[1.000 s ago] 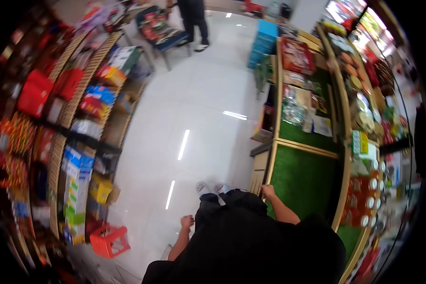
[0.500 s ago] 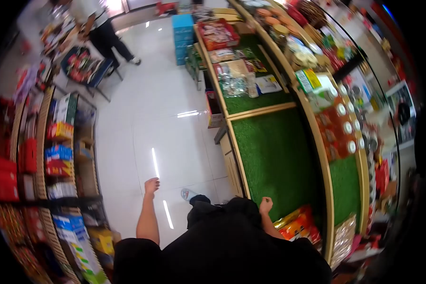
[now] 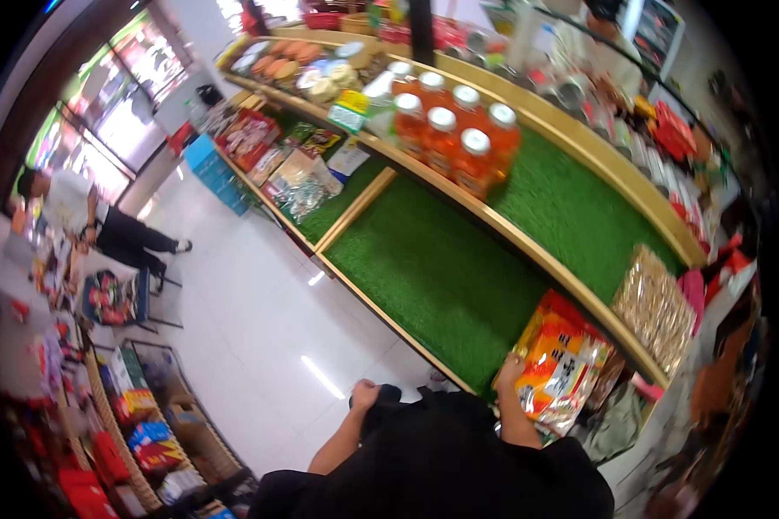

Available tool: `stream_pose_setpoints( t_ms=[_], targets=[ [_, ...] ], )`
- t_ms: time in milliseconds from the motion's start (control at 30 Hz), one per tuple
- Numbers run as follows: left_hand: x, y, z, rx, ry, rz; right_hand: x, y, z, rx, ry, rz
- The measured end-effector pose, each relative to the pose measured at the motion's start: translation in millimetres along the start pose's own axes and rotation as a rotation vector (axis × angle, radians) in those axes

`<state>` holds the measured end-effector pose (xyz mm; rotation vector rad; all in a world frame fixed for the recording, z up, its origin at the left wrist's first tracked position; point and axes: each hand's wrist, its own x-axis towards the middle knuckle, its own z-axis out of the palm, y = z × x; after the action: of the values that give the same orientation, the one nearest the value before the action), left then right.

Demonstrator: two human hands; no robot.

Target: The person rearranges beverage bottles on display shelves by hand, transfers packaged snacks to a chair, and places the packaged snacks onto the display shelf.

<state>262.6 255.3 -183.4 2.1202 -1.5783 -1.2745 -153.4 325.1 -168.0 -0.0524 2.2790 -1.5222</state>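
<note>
My left hand (image 3: 365, 395) hangs low in front of my dark clothing, its fingers curled in and nothing showing in them. My right hand (image 3: 511, 372) is closed, right at the left edge of a red and orange plastic bag (image 3: 565, 369) with printed lettering. That bag lies at the near end of a shelf bay lined with green artificial turf (image 3: 441, 268). Beyond the bag, on the upper ledge, rests a clear pack of light brown food (image 3: 655, 300).
Orange-filled jars with white lids (image 3: 474, 149) stand on the upper ledge. Packaged foods (image 3: 303, 182) fill the farther bay, near blue boxes (image 3: 216, 173). At the left, a person (image 3: 86, 212) stands behind a chair (image 3: 117, 298). Stocked shelves (image 3: 147, 415) line the lower left.
My view has turned to the right, and the display now runs diagonally. My right hand is now closer to the red and orange bag; my left hand has come nearer my body.
</note>
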Motion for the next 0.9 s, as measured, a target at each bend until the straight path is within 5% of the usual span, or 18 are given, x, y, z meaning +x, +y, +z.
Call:
stream_pose_setpoints(
  t_ms=[67, 133, 200, 233, 333, 467, 600, 767, 900],
  targets=[
    [-21.8, 32.0, 4.4, 0.048, -0.001, 0.028, 0.8, 0.6, -20.6, 0.032, -0.044, -0.052],
    [-37.1, 49.8, 4.5, 0.007, -0.091, 0.015, 11.6, 26.5, -41.6, 0.208, 0.005, 0.235],
    [-42.3, 69.9, 2.7, 0.057, -0.108, 0.100, -1.2, -2.6, -66.9, 0.359, -0.002, 0.259],
    [-41.2, 74.6, -1.8, 0.052, -0.138, 0.076, 27.4, 63.9, -60.8, 0.134, 0.161, -0.166],
    [-32.7, 97.4, -9.7, 0.095, -0.182, 0.126, 25.5, 50.3, -92.3, 0.214, 0.189, -0.118],
    [-19.1, 157.6, -3.6, -0.012, -0.382, 0.138, -4.0, -84.0, -146.3, 0.131, 0.273, -0.298],
    [-58.1, 330.0, 19.1, 0.065, -0.595, 0.594, -13.7, -216.0, -205.5, 0.004, 0.408, -0.852],
    [-143.1, 536.1, 70.5, -0.053, -0.800, 0.998, 30.9, -294.0, -229.4, -0.278, 0.604, -0.786],
    [-157.0, 598.9, 149.0, -0.045, -0.866, 1.108, 37.9, -300.5, -208.4, -0.660, 0.479, -0.654]
  ],
)
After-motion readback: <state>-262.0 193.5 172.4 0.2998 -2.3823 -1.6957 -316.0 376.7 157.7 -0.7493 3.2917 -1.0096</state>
